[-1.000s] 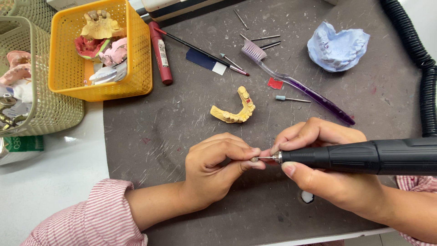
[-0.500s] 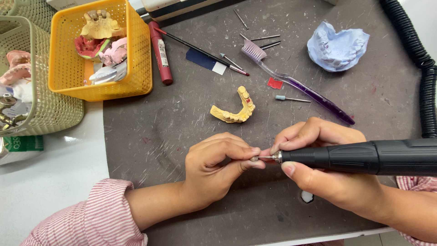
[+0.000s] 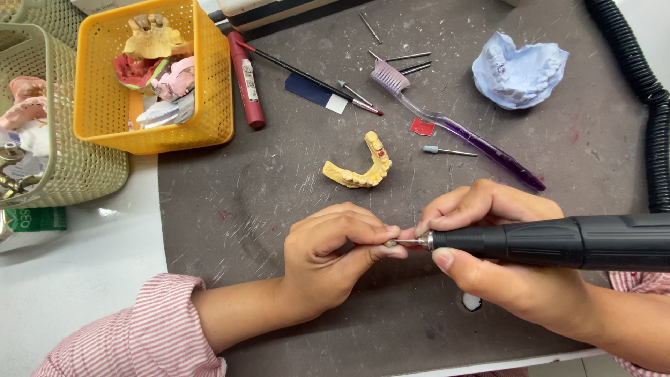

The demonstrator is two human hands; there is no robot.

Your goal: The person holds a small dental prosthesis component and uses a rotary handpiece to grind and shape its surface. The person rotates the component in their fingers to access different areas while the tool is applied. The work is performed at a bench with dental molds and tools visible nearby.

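We work at the near edge of the dark grey mat, which covers the surface. Our left hand has its fingers curled together, with thumb and forefinger pinching a small workpiece; it is almost entirely hidden by the fingertips, so we cannot tell its shape. Our right hand is wrapped around the black rotary handpiece, thumb beneath and fingers curled over the nose, with the metal bur touching the workpiece at its tip. For this step we judge that both hands should stay braced against each other and on the mat, so the bur meets the piece lightly and at a shallow angle. We would keep the pinching fingertips just behind the contact point, since the bur runs very close to them. At 12 o'clock from the hands lies a yellow dental cast, apart from them. At 1 o'clock lie a purple toothbrush, a small mounted stone point and a red wax fragment. A blue impression sits further out at 1 o'clock. At 10 o'clock stands a yellow basket holding more casts, with a red marker just beside it. A black corrugated hose runs along the 3 o'clock edge.
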